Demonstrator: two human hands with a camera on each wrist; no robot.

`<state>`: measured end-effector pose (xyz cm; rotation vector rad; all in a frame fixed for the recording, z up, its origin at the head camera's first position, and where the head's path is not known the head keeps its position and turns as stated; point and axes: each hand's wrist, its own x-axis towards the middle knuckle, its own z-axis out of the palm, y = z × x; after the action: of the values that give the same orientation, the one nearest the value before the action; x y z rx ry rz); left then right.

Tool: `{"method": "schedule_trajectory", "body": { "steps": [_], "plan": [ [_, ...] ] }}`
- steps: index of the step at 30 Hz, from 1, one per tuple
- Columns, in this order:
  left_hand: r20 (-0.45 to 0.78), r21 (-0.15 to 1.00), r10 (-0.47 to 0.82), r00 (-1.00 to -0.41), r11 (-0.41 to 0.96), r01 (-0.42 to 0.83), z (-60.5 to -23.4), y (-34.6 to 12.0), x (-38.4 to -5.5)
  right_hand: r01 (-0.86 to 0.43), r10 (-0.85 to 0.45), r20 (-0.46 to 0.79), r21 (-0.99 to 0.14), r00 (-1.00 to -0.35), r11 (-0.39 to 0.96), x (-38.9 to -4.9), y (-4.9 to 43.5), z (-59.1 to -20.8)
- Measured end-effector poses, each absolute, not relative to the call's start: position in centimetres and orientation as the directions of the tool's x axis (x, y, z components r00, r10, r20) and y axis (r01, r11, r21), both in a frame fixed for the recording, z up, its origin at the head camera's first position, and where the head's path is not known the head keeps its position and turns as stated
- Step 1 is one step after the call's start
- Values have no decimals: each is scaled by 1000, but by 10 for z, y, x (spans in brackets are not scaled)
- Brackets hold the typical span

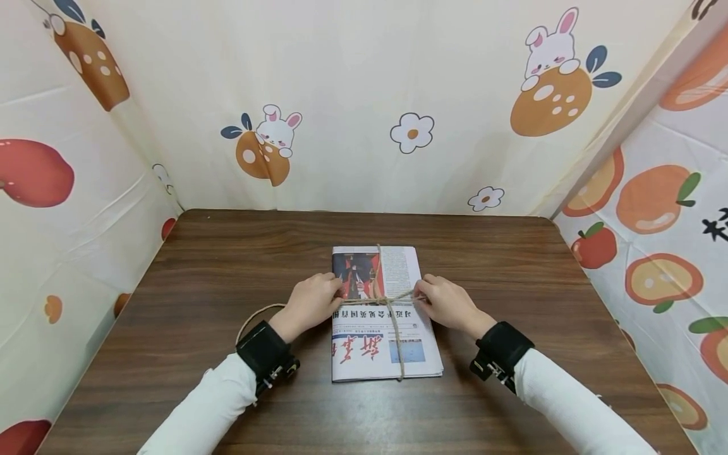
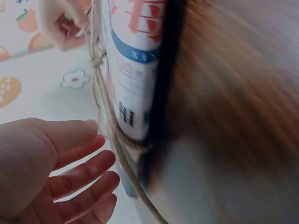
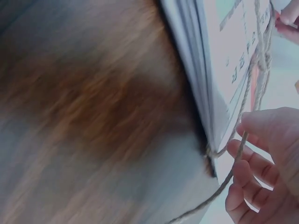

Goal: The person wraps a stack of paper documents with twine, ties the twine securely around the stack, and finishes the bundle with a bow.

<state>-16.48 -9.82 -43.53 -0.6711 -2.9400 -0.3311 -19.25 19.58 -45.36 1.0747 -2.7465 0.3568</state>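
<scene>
A folded stack of newspapers [image 1: 358, 323] lies flat, bound crosswise with brown twine [image 1: 396, 335]. The strands cross at a knot [image 1: 383, 300] near the middle of its top. At the stack's left edge is my left hand [image 1: 311, 302], thumb and index fingertip together at a thin strand; the other fingers are loosely bent in the left wrist view. My right hand [image 1: 449, 304] is at the right edge. In the right wrist view it pinches the twine [image 3: 201, 205] between thumb and fingers, and a loose end trails away below.
The stack rests on a brown wood-grain table [image 1: 227, 253]. A loose length of twine [image 1: 253, 316] curves out beside the left wrist. Curtains [image 1: 352, 76] printed with rabbits, fruit and flowers surround the table at the back and sides. Each wrist wears a black strap [image 1: 263, 349].
</scene>
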Motion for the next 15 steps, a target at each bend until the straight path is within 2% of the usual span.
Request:
{"method": "schedule_trajectory", "body": {
  "steps": [5, 15],
  "plan": [
    [125, 155, 457, -880, 867, 473, -435, -83, -172, -700, -656, 257, -153, -709, 697, -193, 189, -451],
    [96, 152, 460, -882, 869, 470, -433, -71, -174, -684, -651, 216, -157, -728, 712, -193, 189, -454]
  ]
}}
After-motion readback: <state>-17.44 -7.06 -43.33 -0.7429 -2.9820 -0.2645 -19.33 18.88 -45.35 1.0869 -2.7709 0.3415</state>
